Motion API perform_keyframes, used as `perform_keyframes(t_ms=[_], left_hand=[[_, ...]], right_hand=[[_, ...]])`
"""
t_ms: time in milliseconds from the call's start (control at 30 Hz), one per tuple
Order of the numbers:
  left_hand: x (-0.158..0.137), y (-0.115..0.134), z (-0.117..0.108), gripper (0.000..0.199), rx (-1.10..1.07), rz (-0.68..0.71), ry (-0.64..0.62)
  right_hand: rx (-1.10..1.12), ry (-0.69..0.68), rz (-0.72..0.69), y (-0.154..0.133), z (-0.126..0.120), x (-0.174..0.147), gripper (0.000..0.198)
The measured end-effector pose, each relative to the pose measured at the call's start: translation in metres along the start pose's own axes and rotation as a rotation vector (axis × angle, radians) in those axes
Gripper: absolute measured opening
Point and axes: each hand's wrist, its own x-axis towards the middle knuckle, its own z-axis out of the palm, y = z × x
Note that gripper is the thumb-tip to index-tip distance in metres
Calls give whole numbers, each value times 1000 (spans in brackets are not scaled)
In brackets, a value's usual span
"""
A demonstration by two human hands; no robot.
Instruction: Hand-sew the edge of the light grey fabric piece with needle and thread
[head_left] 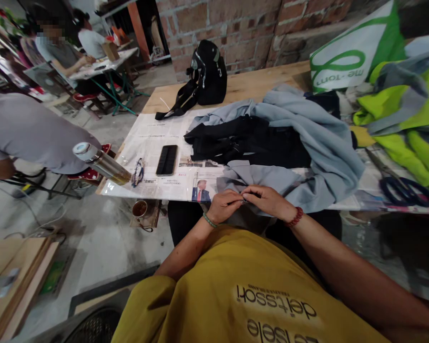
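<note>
My left hand [222, 206], with a green bead bracelet at the wrist, is closed in a pinch at the table's front edge. Opposite it, almost touching, my right hand [270, 201] wears a red bracelet and pinches too. Between them is the edge of a grey garment [318, 143], which spreads back over the table and also hangs below my hands. A tiny dark spot shows at the fingertips, too small to name. Black cloth [282, 145] with a zip lies on top of the grey garment.
A phone [167, 160], glasses [138, 172] and a flask [102, 163] are on the newspaper-covered table [143, 138], left. Behind stands a black bag [211, 74]. Scissors [402, 183], hi-vis clothing [414, 105] and a green-white bag [357, 52] are right. A person [35, 128] sits close on the left.
</note>
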Motion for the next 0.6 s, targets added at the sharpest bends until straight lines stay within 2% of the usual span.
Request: perform_keyframes(t_ms=[600], left_hand=[[0, -1, 0, 15, -1, 18, 14]], right_hand=[[-3, 17, 53, 6, 1, 1, 22]])
